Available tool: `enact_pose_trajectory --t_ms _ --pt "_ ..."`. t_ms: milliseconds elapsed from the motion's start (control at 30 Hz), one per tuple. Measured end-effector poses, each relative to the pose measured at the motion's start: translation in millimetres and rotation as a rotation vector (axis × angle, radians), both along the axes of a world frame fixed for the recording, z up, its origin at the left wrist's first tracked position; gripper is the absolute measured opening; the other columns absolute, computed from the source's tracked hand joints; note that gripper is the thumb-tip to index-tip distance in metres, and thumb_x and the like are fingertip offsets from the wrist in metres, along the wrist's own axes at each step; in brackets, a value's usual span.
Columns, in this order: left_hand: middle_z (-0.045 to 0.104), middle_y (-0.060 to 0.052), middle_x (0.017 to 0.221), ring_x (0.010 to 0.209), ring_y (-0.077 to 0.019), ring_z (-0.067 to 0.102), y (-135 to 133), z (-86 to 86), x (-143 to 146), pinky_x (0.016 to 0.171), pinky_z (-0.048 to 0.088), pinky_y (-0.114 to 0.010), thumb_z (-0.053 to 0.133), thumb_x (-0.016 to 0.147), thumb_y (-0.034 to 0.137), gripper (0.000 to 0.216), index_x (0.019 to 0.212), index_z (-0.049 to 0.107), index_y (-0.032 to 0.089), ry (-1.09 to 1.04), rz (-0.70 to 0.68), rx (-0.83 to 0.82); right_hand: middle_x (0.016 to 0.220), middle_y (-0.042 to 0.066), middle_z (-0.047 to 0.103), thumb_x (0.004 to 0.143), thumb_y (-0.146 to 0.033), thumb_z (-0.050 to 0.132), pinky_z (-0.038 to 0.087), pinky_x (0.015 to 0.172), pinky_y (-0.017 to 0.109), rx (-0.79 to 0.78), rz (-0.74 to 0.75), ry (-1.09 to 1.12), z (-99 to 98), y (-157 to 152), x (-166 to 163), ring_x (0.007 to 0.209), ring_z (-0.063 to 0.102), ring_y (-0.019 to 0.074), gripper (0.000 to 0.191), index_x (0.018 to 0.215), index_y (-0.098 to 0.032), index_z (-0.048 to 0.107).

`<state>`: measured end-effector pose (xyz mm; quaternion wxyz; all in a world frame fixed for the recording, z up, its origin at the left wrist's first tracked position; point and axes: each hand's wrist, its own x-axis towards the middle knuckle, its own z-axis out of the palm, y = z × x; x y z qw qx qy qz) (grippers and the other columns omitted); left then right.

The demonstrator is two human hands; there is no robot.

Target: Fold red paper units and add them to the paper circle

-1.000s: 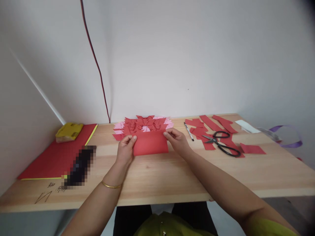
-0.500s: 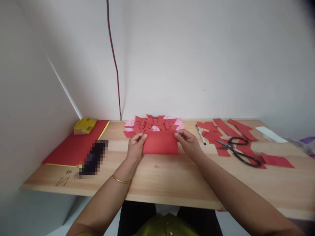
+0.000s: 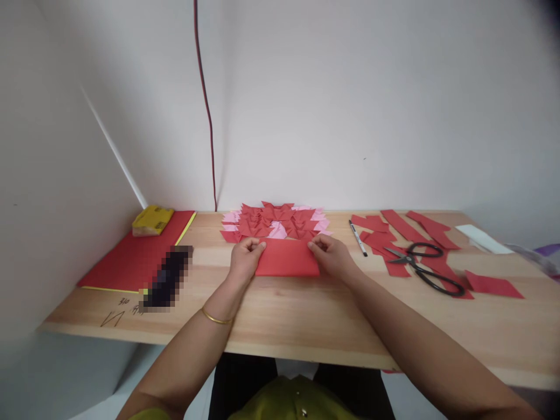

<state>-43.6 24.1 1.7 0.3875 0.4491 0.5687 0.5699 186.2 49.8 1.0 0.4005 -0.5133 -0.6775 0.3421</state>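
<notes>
A folded red paper rectangle [image 3: 287,258] lies flat on the wooden table [image 3: 306,315], in the middle. My left hand [image 3: 245,261] pinches its upper left corner with curled fingers. At the upper right corner, my right hand [image 3: 330,256] pinches the paper the same way. Just behind the paper sits a cluster of folded red and pink paper pieces [image 3: 275,222].
Black scissors [image 3: 426,269] lie on red paper strips and scraps [image 3: 396,230] at the right, beside a pen [image 3: 359,238]. Left are a large red sheet [image 3: 135,256], a yellow pack [image 3: 153,220] and a blurred dark object [image 3: 167,277]. A red cord [image 3: 205,105] hangs down the wall.
The view swung left early on. Both hands pressed the red paper down; it now looks flatter and slightly lower, with the fingers curled at its top corners.
</notes>
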Motion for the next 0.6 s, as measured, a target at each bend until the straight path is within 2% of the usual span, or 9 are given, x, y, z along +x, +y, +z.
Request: enact_pose_trajectory --t_ms 133,333,600 --pt "0.053 0.002 0.052 0.051 -0.0111 0.044 2 -6.0 -4 0.052 0.029 -0.022 0.067 0.066 0.028 0.016 0.054 0.061 0.018 0.342 -0.024 0.055 0.066 0.001 0.058 0.08 -0.03 0.05 0.033 0.058 0.026 0.086 -0.008 -0.277 -4.6 -1 1 0.062 0.051 0.0154 0.016 0.068 -0.02 0.053" --pt "0.056 0.0 0.058 0.057 -0.0135 0.047 7 -11.1 -3 0.058 0.031 -0.025 0.062 0.071 0.024 0.013 0.059 0.061 0.02 0.634 -0.036 0.139 0.075 0.005 0.063 0.084 -0.026 0.049 0.03 0.059 0.026 0.132 -0.028 -0.547 -7.3 2 -1 0.068 0.053 0.0167 0.014 0.072 -0.02 0.055" --pt "0.066 -0.002 0.081 0.08 -0.0166 0.057 12 -4.7 1 0.075 0.038 -0.028 0.057 0.079 0.027 0.012 0.071 0.062 0.019 1.011 -0.07 -0.011 0.091 0.007 0.066 0.089 -0.029 0.045 0.032 0.062 0.026 0.125 -0.043 -0.803 -5.6 4 -8 0.08 0.058 0.0183 0.016 0.083 -0.019 0.055"
